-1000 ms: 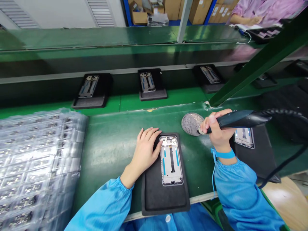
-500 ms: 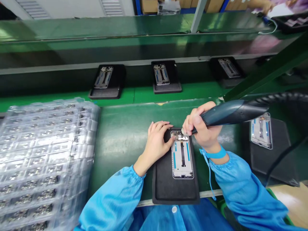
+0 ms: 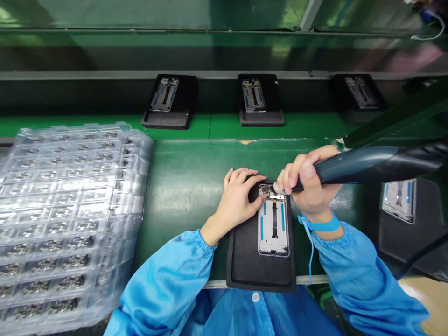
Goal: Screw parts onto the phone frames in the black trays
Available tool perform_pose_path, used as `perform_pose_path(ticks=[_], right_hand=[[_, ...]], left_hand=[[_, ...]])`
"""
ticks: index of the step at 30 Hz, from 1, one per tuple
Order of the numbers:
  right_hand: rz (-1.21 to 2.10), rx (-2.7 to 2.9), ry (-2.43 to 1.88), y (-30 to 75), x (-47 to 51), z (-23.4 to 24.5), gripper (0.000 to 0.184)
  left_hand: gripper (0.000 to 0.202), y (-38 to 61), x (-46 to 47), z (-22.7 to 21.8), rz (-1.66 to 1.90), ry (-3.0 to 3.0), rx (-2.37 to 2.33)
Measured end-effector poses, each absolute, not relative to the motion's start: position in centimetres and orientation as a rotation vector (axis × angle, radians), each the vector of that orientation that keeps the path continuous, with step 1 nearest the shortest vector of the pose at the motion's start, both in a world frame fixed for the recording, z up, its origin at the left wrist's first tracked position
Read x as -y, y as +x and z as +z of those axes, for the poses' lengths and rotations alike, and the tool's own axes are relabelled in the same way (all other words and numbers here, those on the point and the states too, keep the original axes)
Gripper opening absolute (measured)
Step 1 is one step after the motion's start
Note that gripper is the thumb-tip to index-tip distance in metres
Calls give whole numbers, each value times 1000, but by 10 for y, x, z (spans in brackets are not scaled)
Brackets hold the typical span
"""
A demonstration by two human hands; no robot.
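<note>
A phone mid-frame (image 3: 268, 242) lies face down in a black tray (image 3: 257, 275), its inside showing a dark flex cable and blue strips. My left hand (image 3: 241, 198) rests with fingers stretched along the tray's upper left edge, its thumb touching the frame's upper left part. Wrapped in my right hand (image 3: 313, 186) is a thick black corded hand tool (image 3: 364, 164), tilted so that it points at the upper end of the phone frame. Its tip is hidden behind my fingers, so I cannot tell whether it touches the frame.
Stacked clear plastic trays (image 3: 115, 224) with small circuit boards stand on the left. Across the back, a green conveyor (image 3: 217, 126) carries black trays with phone frames. Another black tray (image 3: 427, 205) with a phone frame lies on the right. A green post (image 3: 395, 116) slants at the right.
The whole view has tilted down and shifted, so things appear higher and further right. Both hands keep nearly the same pose over the phone frame, the tool still in my right hand.
</note>
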State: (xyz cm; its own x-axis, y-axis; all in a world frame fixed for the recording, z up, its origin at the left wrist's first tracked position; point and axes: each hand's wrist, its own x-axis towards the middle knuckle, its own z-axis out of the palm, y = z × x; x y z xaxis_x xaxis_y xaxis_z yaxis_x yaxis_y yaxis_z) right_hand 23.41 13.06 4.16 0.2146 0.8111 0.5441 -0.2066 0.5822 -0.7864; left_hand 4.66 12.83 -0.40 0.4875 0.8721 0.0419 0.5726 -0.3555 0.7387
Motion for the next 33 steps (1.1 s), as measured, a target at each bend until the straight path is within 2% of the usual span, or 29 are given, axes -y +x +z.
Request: perform_pose_path(ticks=[6,10,14,25,33], right_hand=[[780,1089,-585,227,-121,54,35],[817,1076,-542,228,-118,55,29],[824,1100,-515,229,-119,53,23],[841,1076,-532,231,-117,54,27],[795,1101,-633,231,-115,57,38]], left_hand=[[22,47,-129,-2,618,1992,-1189],[10,47,-129,-2,627,1976,-1175],[11,47,-129,-1,633,1971,-1178],[13,47,-129,-1,610,1962,-1161],[15,47,-127,2,602,1961,-1173]])
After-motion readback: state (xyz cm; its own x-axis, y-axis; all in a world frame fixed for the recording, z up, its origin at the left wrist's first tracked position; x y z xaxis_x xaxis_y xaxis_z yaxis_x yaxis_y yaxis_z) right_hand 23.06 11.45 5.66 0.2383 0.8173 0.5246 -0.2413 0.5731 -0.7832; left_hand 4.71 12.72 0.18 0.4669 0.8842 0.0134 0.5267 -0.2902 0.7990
